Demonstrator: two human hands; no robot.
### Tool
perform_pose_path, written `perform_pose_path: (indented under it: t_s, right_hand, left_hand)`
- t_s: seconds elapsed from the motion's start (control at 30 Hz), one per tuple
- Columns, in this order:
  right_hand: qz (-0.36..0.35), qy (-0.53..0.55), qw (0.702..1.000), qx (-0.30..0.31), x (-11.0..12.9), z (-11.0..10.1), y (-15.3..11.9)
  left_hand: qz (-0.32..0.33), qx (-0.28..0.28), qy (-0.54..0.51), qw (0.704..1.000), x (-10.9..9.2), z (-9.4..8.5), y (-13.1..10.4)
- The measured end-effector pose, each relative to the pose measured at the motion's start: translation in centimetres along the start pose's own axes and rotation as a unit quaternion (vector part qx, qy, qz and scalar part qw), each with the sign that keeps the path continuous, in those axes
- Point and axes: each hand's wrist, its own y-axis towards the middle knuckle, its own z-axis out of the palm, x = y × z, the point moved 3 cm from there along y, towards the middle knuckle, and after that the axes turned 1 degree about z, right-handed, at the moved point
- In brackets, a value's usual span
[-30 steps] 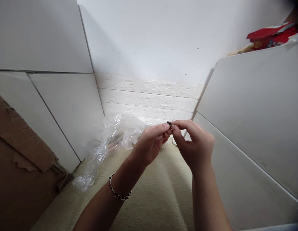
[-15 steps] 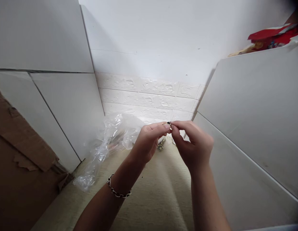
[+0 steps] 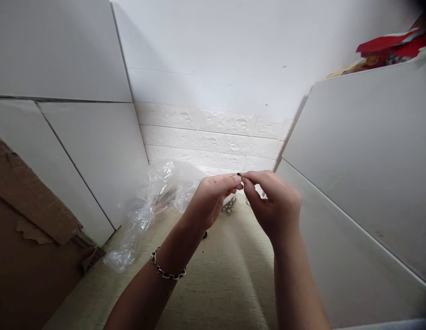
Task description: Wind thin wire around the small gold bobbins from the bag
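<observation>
The person's left hand point(image 3: 208, 197) and right hand point(image 3: 276, 197) meet at the fingertips, both with a narrow grip, pinching a small dark piece point(image 3: 239, 174) between them. It sits at the left thumb's tip, and the right thumb and forefinger close on its near side; from here I can't make out what it is. A chain-link bracelet point(image 3: 170, 277) circles the left wrist. The hands are above a pale, greenish surface point(image 3: 230, 275), where a crumpled clear plastic bag point(image 3: 158, 195) lies left of them and a patterned bundle point(image 3: 229, 206) shows just beneath, partly hidden. Behind rises a white brick-patterned wall panel point(image 3: 213, 137); torn brown cardboard point(image 3: 34, 201) stands at far left.
</observation>
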Motion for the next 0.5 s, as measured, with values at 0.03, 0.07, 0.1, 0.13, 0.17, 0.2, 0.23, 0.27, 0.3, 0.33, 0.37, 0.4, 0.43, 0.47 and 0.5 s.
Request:
perform_pose_path:
  t_s: [0.03, 0.07, 0.1, 0.13, 0.17, 0.2, 0.23, 0.27, 0.3, 0.33, 0.37, 0.4, 0.43, 0.47, 0.5]
  right_hand:
    - [0.002, 0.006, 1.0, -0.006, 0.0, 0.0, 0.0]
    - [0.003, 0.014, 1.0, -0.012, 0.0, 0.1, 0.0]
    - [0.005, 0.019, 1.0, -0.019, 0.0, 0.1, 0.1]
    - [0.008, 0.022, 0.999, -0.025, 0.0, 0.2, 0.1]
    - [0.012, 0.022, 0.999, -0.031, 0.1, 0.2, 0.1]
    - [0.015, 0.018, 0.999, -0.035, 0.1, 0.2, 0.0]
    - [0.017, 0.013, 0.999, -0.039, 0.2, 0.2, 0.0]
    - [0.018, 0.006, 0.999, -0.041, 0.2, 0.2, 0.0]
    - [0.019, 0.001, 0.999, -0.041, 0.2, 0.2, 0.0]
    - [0.019, -0.003, 0.999, -0.041, 0.3, 0.2, -0.1]
    - [0.02, -0.006, 0.999, -0.04, 0.3, 0.2, -0.1]
    - [0.021, -0.007, 0.999, -0.039, 0.3, 0.2, -0.1]
    - [0.022, -0.008, 0.999, -0.037, 0.3, 0.2, -0.1]
    - [0.023, -0.01, 0.999, -0.035, 0.2, 0.1, -0.1]
    - [0.024, -0.011, 0.999, -0.033, 0.2, 0.1, -0.1]
  left_hand:
    - [-0.006, -0.004, -0.013, 1.0, 0.0, 0.0, 0.0]
    - [-0.017, -0.009, -0.03, 0.999, 0.1, 0.0, 0.0]
    - [-0.032, -0.015, -0.051, 0.998, 0.2, 0.0, 0.0]
    - [-0.052, -0.02, -0.074, 0.996, 0.4, 0.1, -0.1]
    - [-0.073, -0.021, -0.096, 0.992, 0.5, 0.1, -0.1]
    - [-0.092, -0.018, -0.118, 0.989, 0.7, 0.1, -0.1]
    - [-0.107, -0.014, -0.138, 0.985, 0.8, 0.1, -0.1]
    - [-0.119, -0.009, -0.156, 0.981, 1.0, 0.2, -0.1]
    - [-0.127, -0.004, -0.171, 0.977, 1.1, 0.2, -0.1]
    - [-0.134, -0.001, -0.184, 0.974, 1.3, 0.2, -0.1]
    - [-0.14, -0.001, -0.195, 0.971, 1.4, 0.2, -0.1]
    - [-0.145, -0.001, -0.205, 0.968, 1.4, 0.2, -0.1]
    - [-0.15, 0.0, -0.214, 0.965, 1.5, 0.3, -0.1]
    - [-0.155, 0.003, -0.222, 0.963, 1.5, 0.4, -0.1]
    - [-0.16, 0.006, -0.229, 0.96, 1.5, 0.4, -0.2]
